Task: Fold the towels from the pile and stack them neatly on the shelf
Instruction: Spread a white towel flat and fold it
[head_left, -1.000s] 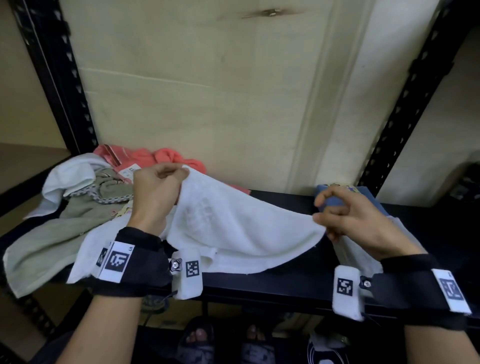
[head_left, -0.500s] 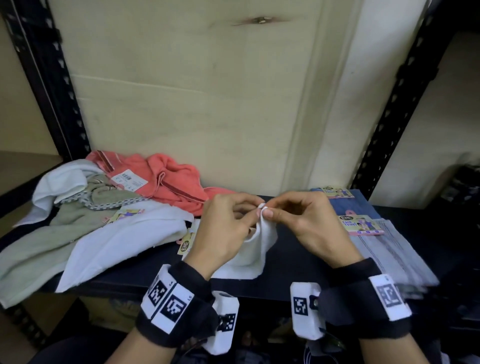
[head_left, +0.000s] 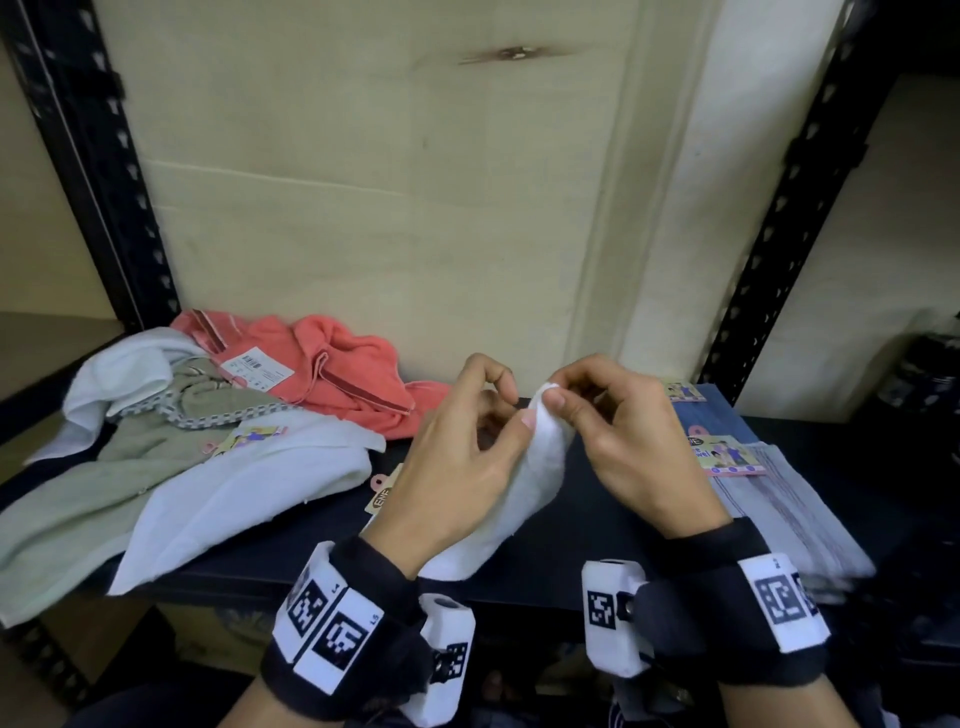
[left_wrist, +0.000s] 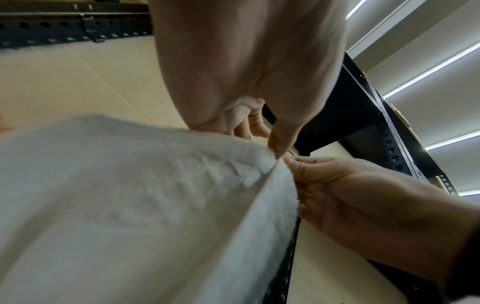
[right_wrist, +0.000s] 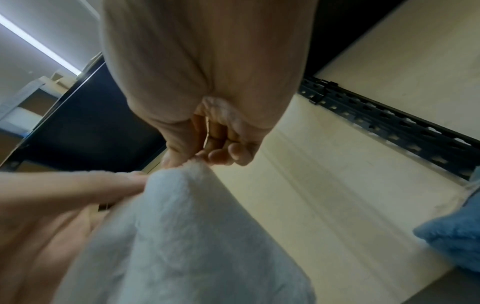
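Towels in a loose pile (head_left: 171, 457) lie at the shelf's (head_left: 291, 530) left. At centre, the left hand (head_left: 457, 467) and right hand (head_left: 623, 447) each pinch the white towel's (head_left: 540, 467) matched top corners above the shelf. It looks soft, light and limp; corners seem the best grip. Its length hangs downward toward the person. Folded towels (head_left: 779, 499) sit right.

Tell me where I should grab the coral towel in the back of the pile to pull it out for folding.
Take the coral towel by its banded hem near the white barcode tag, coming from above and the front. That edge lies on top, uncovered, while the wall is right behind. Both hands are busy now: the left hand and right hand pinch the white towel.
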